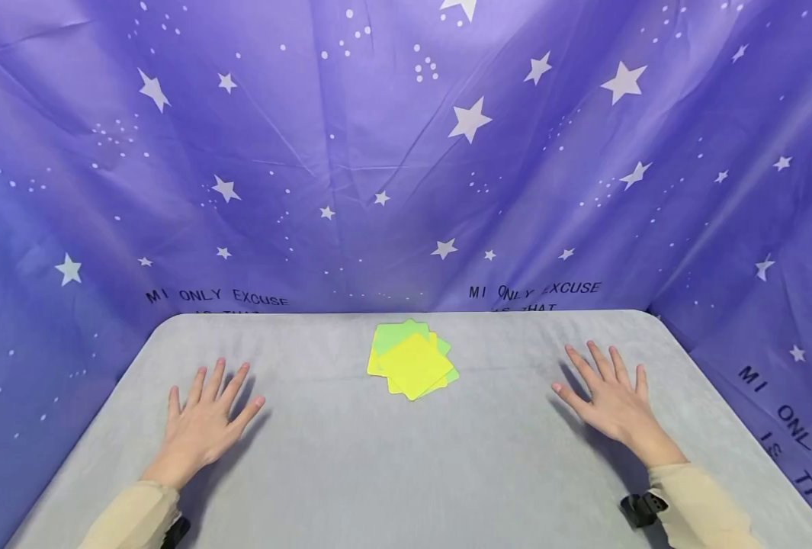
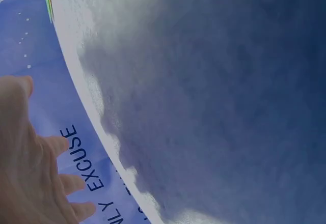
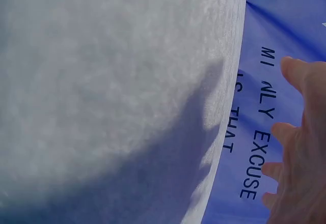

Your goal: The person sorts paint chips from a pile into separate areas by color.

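Two hands [image 1: 203, 427] [image 1: 614, 404] | fingers spread, palms down | yellow-green sheets [image 1: 415, 366] between

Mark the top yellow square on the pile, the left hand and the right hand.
Top yellow square [image 1: 416, 367]: head view, middle of its upper surface.
Left hand [image 1: 203, 422]: head view, back of the hand.
Right hand [image 1: 614, 402]: head view, back of the hand.

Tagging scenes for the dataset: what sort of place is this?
Probably a makeshift recording booth: a starry curtain hangs behind and beside a grey table, a pile of cards lies on it, and a black device shows at the right cuff.
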### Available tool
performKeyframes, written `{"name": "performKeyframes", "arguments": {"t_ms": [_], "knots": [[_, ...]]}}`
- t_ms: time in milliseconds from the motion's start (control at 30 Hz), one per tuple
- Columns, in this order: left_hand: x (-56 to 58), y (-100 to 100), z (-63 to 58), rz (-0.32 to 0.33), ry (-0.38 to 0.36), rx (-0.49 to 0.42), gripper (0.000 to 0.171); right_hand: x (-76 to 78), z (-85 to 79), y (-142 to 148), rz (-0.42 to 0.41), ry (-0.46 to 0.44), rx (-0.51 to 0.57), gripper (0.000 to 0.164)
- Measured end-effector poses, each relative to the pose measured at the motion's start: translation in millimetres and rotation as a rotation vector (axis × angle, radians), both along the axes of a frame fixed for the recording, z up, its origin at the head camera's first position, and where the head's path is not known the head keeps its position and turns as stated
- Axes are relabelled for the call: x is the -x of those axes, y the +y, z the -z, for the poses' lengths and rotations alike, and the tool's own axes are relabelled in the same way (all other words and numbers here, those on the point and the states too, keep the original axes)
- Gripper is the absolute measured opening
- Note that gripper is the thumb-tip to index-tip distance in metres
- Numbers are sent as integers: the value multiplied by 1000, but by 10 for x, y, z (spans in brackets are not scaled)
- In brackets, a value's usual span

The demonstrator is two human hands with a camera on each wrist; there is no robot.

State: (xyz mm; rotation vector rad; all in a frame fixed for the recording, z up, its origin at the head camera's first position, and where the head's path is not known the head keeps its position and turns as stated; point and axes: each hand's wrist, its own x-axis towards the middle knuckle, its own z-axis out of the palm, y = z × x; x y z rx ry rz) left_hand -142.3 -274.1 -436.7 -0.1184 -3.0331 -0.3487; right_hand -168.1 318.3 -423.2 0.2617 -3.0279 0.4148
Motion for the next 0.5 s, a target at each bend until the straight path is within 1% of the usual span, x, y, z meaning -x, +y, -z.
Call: {"name": "performKeyframes", "arguments": {"t_ms": [267, 400, 500], "knots": [[6, 41, 3, 12, 12, -7, 77, 28, -13, -81, -7, 13, -14, 76], [4, 71, 26, 22, 0, -12, 77, 18, -29, -150, -14, -7, -7, 76], [26, 86, 22, 25, 9, -17, 76, 44, -30, -194, -16, -9, 0, 76]]}}
